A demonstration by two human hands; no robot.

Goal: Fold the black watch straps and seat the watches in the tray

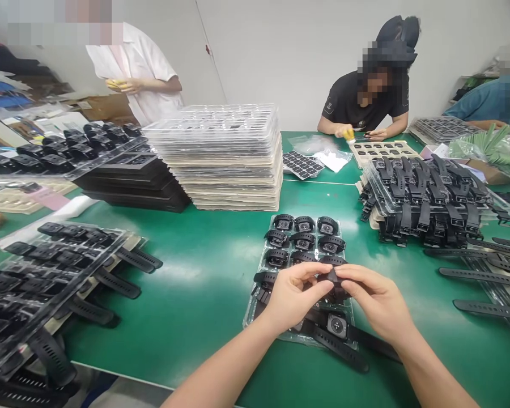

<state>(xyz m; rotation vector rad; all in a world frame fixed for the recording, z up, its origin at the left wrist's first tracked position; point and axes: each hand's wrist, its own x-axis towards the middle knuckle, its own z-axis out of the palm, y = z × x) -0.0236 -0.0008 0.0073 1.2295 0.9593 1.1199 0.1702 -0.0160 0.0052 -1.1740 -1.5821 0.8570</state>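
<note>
Between my left hand and my right hand is a black smartwatch strap, pinched by the fingertips of both and partly covered by them. Below them lies a clear plastic tray holding rows of black smartwatches. Watches in the far rows, such as this looped smartwatch, have their straps closed into rings. Nearest me, a smartwatch with its strap lying flat shows its sensor back. Loose strap ends reach past the tray's near and right edges. My hands hide some watches in the middle rows.
Stacked clear trays stand behind, next to black trays. Trays of watches lie at left. More piled watches are at right, with straps jutting out nearer me. Other people are across the green table.
</note>
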